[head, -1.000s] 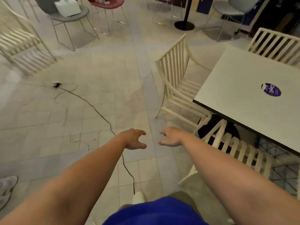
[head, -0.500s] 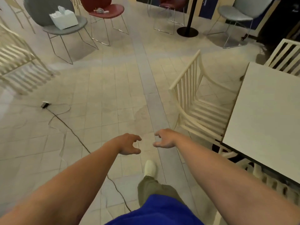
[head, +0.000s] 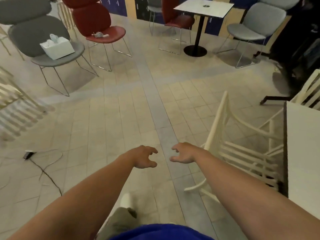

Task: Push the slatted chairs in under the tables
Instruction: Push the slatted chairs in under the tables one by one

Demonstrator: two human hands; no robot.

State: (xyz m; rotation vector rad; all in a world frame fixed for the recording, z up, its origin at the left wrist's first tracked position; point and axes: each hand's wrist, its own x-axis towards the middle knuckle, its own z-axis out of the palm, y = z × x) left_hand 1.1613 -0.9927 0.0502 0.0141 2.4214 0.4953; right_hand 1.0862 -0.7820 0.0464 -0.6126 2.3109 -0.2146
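Both arms are stretched out over the tiled floor (head: 107, 122), nothing in either hand. Left hand (head: 144, 157) has its fingers (head: 153, 150) curled loosely and spread apart, thumb lower down, gripping nothing. Right hand (head: 183, 153) is the same deal: fingers apart, half curled, empty, just beside the backrest of the cream slatted chair (head: 242, 151) but not touching it as far as I can see.

That chair sits at the left edge of the white bench (head: 303, 153), with its seat slats partly under the edge and the backrest sticking out toward the floor. A second slatted chair (head: 311, 90) peeks in at the bench's far corner, and a third one (head: 12, 94), blurry, is at the left side of the view.

Further back are a grey chair (head: 52, 54) with a white tissue box (head: 57, 47) on the seat, a red chair (head: 102, 28), and a small pedestal table (head: 204, 7). A black cable (head: 43, 172) trails across the floor on the left.
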